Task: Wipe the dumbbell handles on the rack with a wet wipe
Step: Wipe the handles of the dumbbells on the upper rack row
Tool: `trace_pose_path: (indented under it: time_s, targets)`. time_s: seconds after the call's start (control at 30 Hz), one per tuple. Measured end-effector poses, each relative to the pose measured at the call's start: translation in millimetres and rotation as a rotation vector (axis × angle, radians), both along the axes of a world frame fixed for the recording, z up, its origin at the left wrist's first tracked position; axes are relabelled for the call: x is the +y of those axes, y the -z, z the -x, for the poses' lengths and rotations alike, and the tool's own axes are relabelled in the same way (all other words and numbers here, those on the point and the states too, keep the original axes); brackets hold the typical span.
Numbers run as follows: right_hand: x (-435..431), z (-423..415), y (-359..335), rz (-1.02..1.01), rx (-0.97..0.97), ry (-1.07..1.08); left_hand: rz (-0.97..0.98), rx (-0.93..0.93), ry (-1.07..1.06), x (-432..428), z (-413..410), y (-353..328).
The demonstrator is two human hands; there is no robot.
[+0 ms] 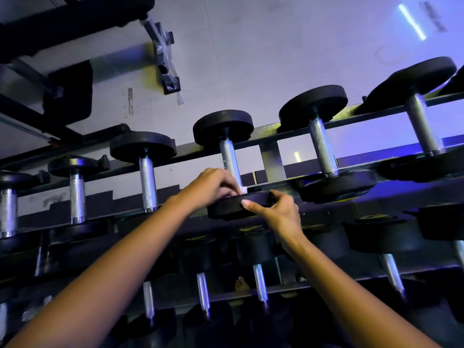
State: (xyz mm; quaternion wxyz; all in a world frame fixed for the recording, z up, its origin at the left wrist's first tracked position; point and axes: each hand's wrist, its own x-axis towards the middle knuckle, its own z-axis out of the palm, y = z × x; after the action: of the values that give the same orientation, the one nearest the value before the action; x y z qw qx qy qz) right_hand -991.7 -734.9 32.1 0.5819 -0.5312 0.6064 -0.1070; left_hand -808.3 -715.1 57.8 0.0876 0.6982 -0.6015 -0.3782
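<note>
While the dumbbell (229, 156) lies across the rack (271, 135), long axis pointing away from the person, the left hand (211, 187) pinches the wet wipe (243, 189) at its near end; the right hand (278, 212) grips the near plate (226, 208) just beside.

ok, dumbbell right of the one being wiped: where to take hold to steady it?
Probably its near head, from the front: the rim faces the person, and that leaves the knurled handle bare for the wipe. The right hand holds the current dumbbell's head the same way.
</note>
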Motion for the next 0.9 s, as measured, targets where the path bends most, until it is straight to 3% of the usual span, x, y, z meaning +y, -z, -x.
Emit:
trace_pose_path:
  time_s: [0.2, 0.37, 0.47, 0.7, 0.9]
  targets:
    - [-0.5, 0.2, -2.7, -0.022, -0.002, 0.002, -0.055, 0.211, -0.477, 19.4, 1.5, 7.1]
    - [-1.2, 0.2, -5.2, -0.032, -0.005, -0.011, -0.136, 0.145, -0.659, 10.5, 15.6, 13.8]
    - [-1.3, 0.4, -6.1, -0.035, 0.0, -0.005, -0.217, 0.277, -0.816, 9.6, 12.6, 17.2]
    - [0.4, 0.0, -7.9, -0.041, -0.015, 0.006, -0.395, 0.615, -0.887, 13.6, 7.2, 31.1]
    - [1.5, 0.1, -9.4, -0.033, -0.01, 0.012, -0.256, 0.606, -0.828, 22.1, 2.7, 31.3]
